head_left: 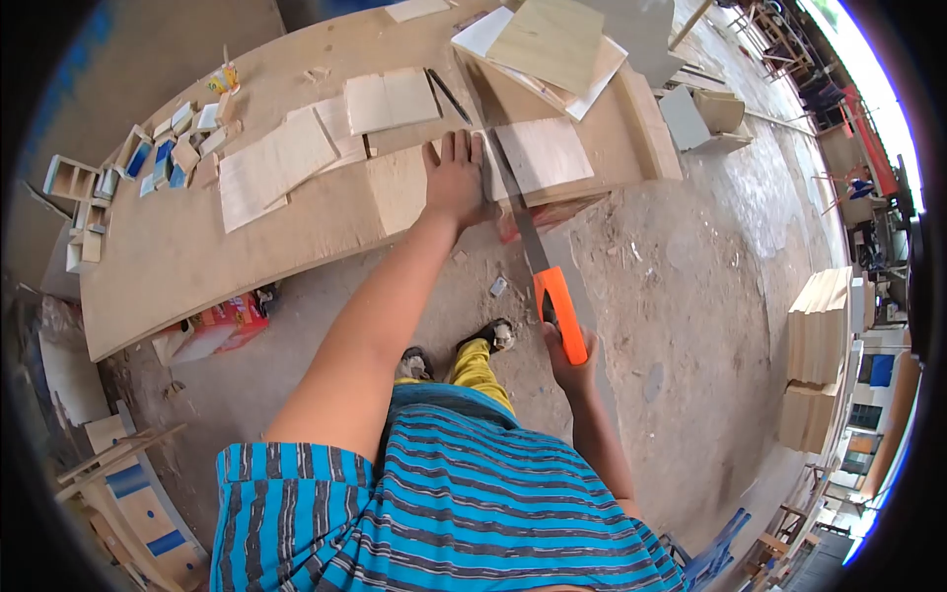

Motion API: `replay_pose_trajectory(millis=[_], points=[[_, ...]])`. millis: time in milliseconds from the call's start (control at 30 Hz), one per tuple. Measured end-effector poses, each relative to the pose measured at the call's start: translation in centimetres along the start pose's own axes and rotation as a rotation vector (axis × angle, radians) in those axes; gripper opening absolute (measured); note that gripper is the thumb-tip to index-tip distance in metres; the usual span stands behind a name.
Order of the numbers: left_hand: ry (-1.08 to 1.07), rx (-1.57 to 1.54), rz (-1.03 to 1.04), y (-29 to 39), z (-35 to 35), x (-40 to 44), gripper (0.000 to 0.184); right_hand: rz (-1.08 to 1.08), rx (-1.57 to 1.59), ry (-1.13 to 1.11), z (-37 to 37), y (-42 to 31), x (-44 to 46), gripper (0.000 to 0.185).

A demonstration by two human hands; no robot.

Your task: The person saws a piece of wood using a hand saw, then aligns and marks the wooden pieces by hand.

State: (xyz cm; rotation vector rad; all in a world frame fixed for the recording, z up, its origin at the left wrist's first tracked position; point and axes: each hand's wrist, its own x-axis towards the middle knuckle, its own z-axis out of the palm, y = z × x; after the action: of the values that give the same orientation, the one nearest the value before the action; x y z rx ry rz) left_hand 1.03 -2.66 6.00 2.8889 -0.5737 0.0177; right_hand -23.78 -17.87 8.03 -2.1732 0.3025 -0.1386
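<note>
My right hand (572,360) is wrapped round the orange handle of a handsaw (528,232). The saw's blade reaches up over the table edge and lies along a pale wooden board (545,158), at that board's left side. Pressed flat on the wood just left of the blade is my left hand (457,180), its fingers stretched out. Beneath and beside that hand lies another light board (395,187). Whether the teeth have cut into the wood cannot be made out.
The wooden worktable (227,286) carries thin panels (281,163), a dark pencil-like stick (449,94), small wood offcuts (182,153) and a yellow cup (224,79). Stacked sheets (547,44) lie at the far right. Lumber (819,326) is piled across the floor.
</note>
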Motion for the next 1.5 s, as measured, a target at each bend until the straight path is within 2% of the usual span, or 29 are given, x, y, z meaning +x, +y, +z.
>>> replay_pose_trajectory(millis=[133, 200, 300, 367, 433, 533, 600, 667, 733, 800, 833, 933, 1067, 1133, 1200, 1267, 1367, 1500], points=[[-0.028, 0.015, -0.007, 0.2, -0.2, -0.1, 0.121, 0.012, -0.223, -0.034, -1.7, 2.0, -5.7, 0.027], [-0.044, 0.037, -0.012, 0.3, -0.4, -0.1, 0.122, -0.020, -0.104, 0.024, -2.9, 0.5, -7.9, 0.027], [-0.027, 0.001, -0.001, 0.2, -0.4, -0.1, 0.122, 0.057, -0.146, -0.072, -3.4, 0.6, -7.2, 0.027], [-0.021, -0.005, 0.014, 0.1, -0.4, -0.2, 0.122, -0.091, -0.245, -0.049, -1.6, 3.0, -4.2, 0.027], [0.004, -0.010, 0.021, 0.0, -0.2, -0.3, 0.120, -0.010, -0.001, -0.010, -0.4, -0.2, 0.2, 0.028], [0.035, -0.007, 0.021, 0.0, -0.2, -0.2, 0.117, -0.030, 0.117, 0.021, 0.5, 0.4, 2.4, 0.028], [-0.004, 0.006, 0.015, 0.2, -0.5, -0.3, 0.119, 0.011, 0.089, -0.010, -0.3, 0.8, 0.9, 0.026], [-0.009, 0.010, 0.009, 0.3, -0.4, -0.2, 0.119, -0.095, -0.082, -0.044, -2.1, 1.6, -2.4, 0.023], [0.000, 0.017, 0.004, 0.3, -0.6, 0.1, 0.119, 0.030, -0.011, -0.048, -3.4, 1.8, -5.6, 0.019], [0.000, 0.022, 0.014, 0.5, -0.6, -0.1, 0.119, -0.045, -0.113, -0.030, -3.2, 1.7, -5.7, 0.017], [0.033, 0.007, 0.032, 0.3, -0.2, -0.2, 0.119, -0.165, -0.138, 0.056, -1.4, 4.1, -5.5, 0.017], [0.031, 0.013, 0.045, 0.3, -0.2, -0.1, 0.120, -0.158, 0.173, 0.049, 0.8, 1.0, 2.2, 0.024], [0.055, 0.005, 0.044, 0.6, -0.3, -0.2, 0.122, -0.032, 0.317, 0.060, 1.5, -0.3, 5.6, 0.026], [0.047, -0.016, 0.037, 0.9, -0.5, -0.3, 0.123, 0.024, 0.254, -0.039, 1.1, 0.4, 3.5, 0.023], [0.056, 0.032, 0.044, 0.9, -0.1, -0.2, 0.122, -0.066, 0.038, -0.004, -0.2, 0.5, -0.3, 0.022], [0.061, 0.060, 0.054, 0.9, -0.1, 0.2, 0.121, -0.116, -0.022, 0.065, -1.2, 1.6, -4.2, 0.020], [0.044, 0.085, 0.090, 1.0, 0.0, 0.1, 0.120, 0.098, 0.193, -0.021, -1.5, -0.6, -2.7, 0.020], [0.049, 0.066, 0.071, 0.7, 0.9, 0.4, 0.123, 0.015, 0.170, -0.027, -0.1, -1.3, 1.0, 0.018]])
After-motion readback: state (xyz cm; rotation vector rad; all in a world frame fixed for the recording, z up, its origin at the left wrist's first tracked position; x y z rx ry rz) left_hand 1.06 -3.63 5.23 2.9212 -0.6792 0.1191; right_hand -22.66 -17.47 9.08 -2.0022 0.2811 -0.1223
